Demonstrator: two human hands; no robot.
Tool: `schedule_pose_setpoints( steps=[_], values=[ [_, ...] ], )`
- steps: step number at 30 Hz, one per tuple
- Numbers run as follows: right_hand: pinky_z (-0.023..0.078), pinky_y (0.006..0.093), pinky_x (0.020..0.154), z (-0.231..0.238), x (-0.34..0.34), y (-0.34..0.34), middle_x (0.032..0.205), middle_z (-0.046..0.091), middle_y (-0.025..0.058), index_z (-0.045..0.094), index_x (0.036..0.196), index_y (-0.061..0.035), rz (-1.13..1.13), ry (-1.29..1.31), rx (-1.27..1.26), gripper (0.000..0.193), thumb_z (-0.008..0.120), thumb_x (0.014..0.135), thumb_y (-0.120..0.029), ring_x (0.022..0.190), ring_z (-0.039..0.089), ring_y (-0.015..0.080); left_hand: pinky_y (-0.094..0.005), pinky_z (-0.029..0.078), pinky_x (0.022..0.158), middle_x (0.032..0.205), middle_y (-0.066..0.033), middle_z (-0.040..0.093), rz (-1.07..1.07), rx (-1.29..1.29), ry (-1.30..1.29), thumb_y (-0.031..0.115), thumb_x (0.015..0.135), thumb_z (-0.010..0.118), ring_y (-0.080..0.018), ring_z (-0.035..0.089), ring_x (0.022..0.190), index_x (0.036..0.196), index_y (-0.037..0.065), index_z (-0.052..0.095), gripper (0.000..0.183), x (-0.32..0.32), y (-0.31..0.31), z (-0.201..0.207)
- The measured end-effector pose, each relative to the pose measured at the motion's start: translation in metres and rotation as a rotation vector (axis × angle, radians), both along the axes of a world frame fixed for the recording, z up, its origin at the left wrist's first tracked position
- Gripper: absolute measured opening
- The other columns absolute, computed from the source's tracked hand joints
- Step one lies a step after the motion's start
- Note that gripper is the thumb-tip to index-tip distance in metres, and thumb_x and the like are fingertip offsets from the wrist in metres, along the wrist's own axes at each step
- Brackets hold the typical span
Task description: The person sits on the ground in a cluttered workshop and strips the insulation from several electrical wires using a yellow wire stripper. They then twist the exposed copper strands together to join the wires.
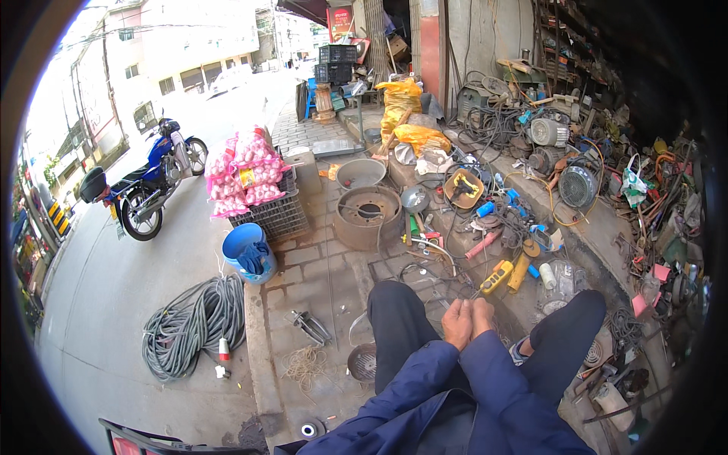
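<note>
My left hand (456,324) and my right hand (482,318) meet between my knees, fingers closed and pressed together. Whatever they pinch, if anything, is too small or too hidden to name. Just beyond them lies a yellow push-button hand control (497,278), and to its right a yellow-handled power tool (520,271). Dark thin cables (425,267) run over the paving in front of my fingers. A white cylinder (547,276) stands to the right of the tools, beside a clear plastic-wrapped object (567,282).
At left are a coiled grey cable (189,330), a blue bucket (244,241) with cloth, and a black crate (284,216) under pink net bags. A gear puller (309,326) and a rusty wheel rim (368,227) lie ahead. Motors (578,186) and scrap crowd the right.
</note>
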State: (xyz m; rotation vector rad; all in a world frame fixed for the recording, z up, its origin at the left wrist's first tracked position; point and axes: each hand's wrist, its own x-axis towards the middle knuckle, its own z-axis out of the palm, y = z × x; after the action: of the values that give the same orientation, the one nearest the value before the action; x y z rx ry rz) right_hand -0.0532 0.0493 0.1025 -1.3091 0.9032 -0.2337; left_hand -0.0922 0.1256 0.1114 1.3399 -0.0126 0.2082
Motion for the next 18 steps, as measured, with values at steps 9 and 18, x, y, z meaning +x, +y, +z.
schedule_pose_setpoints(
  steps=[9, 18],
  values=[
    [0.051, 0.0547, 0.089, 0.005, -0.04, -0.058, 0.104, 0.069, 0.0266, 0.072, 0.1, -0.0043, 0.034, 0.293, -0.844, 0.033, 0.055, 0.088, -0.029, 0.103, 0.064, 0.0475, -0.032, 0.044, 0.064, 0.068, -0.0059, 0.055, -0.28, 0.04, -0.054, 0.021, 0.099, 0.059, -0.011, 0.048, 0.067, 0.081, 0.0, 0.056, 0.028, -0.045, -0.026, 0.007],
    [0.053, 0.0498, 0.092, 0.011, -0.052, -0.065, 0.113, 0.07, 0.0228, 0.07, 0.109, -0.0037, 0.104, 0.486, -0.828, 0.036, 0.053, 0.094, -0.032, 0.108, 0.067, 0.0391, -0.0235, 0.032, 0.055, 0.066, 0.0062, 0.049, -0.489, -0.053, 0.005, 0.016, 0.103, 0.056, -0.0037, 0.038, 0.061, 0.077, 0.006, 0.06, 0.028, -0.073, -0.018, 0.003]
  ],
)
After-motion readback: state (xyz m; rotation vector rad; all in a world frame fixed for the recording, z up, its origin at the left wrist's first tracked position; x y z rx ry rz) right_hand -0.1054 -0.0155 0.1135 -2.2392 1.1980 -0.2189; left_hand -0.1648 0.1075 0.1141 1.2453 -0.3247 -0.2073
